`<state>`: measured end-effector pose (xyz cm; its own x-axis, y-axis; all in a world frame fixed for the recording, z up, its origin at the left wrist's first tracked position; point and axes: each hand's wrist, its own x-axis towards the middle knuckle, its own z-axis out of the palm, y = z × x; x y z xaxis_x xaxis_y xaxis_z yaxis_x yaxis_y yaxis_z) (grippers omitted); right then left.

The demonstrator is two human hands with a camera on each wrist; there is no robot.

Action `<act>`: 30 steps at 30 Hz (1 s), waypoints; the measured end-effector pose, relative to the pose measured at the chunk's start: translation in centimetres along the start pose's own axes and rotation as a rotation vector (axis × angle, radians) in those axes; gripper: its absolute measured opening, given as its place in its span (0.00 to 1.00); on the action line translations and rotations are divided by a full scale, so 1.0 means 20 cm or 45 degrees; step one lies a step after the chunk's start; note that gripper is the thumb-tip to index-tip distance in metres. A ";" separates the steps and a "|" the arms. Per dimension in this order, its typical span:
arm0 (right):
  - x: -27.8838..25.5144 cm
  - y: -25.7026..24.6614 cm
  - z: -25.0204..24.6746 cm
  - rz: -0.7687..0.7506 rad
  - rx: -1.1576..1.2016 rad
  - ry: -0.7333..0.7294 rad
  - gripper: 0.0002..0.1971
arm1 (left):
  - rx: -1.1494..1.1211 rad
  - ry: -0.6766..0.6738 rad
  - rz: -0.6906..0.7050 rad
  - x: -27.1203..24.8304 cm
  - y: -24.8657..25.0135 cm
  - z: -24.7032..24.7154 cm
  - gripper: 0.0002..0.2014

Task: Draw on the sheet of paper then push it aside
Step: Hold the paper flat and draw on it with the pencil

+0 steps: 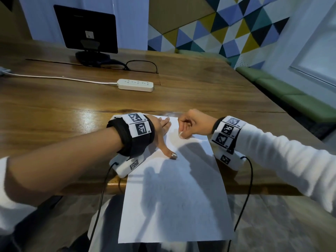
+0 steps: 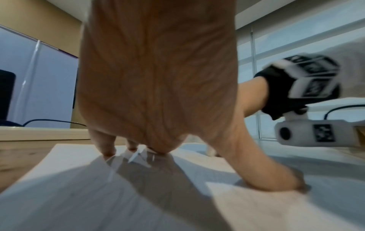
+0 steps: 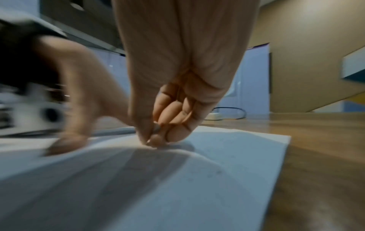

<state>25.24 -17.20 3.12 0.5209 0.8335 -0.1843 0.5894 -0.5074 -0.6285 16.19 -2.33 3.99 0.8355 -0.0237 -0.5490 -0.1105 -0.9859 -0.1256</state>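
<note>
One sheet of paper [image 1: 174, 188] lies on the wooden table [image 1: 72, 110], its near part overhanging the table's front edge. The left hand [image 1: 161, 131] presses it flat with straight fingers and spread thumb. The right hand [image 1: 192, 124], fingers curled, pinches a small pale drawing tool [image 1: 181, 134] touching the sheet. One power strip [image 1: 135, 85] and one monitor [image 1: 87, 28] stand beyond. No legible writing.

An office meeting room: beyond the fingers, a monitor [image 1: 87, 28] and power strip [image 1: 135, 85] on a long wooden table [image 1: 54, 106], colourful triangle wall panels [image 1: 227, 28] behind.
</note>
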 end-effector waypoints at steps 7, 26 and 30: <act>0.03 -0.02 0.00 -0.006 0.024 -0.012 0.09 | 0.017 -0.032 0.003 -0.03 0.00 -0.02 0.60; 0.04 -0.08 0.07 -0.036 0.044 -0.059 0.07 | -0.002 -0.019 0.017 -0.01 -0.02 0.00 0.61; 0.08 -0.08 0.04 -0.017 0.013 -0.006 0.10 | -0.022 -0.001 0.040 -0.03 -0.02 -0.01 0.59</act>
<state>24.56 -14.95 3.16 0.5102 0.8412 -0.1790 0.5902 -0.4938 -0.6385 15.84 -2.00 4.44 0.8312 -0.0548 -0.5532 -0.1278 -0.9873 -0.0941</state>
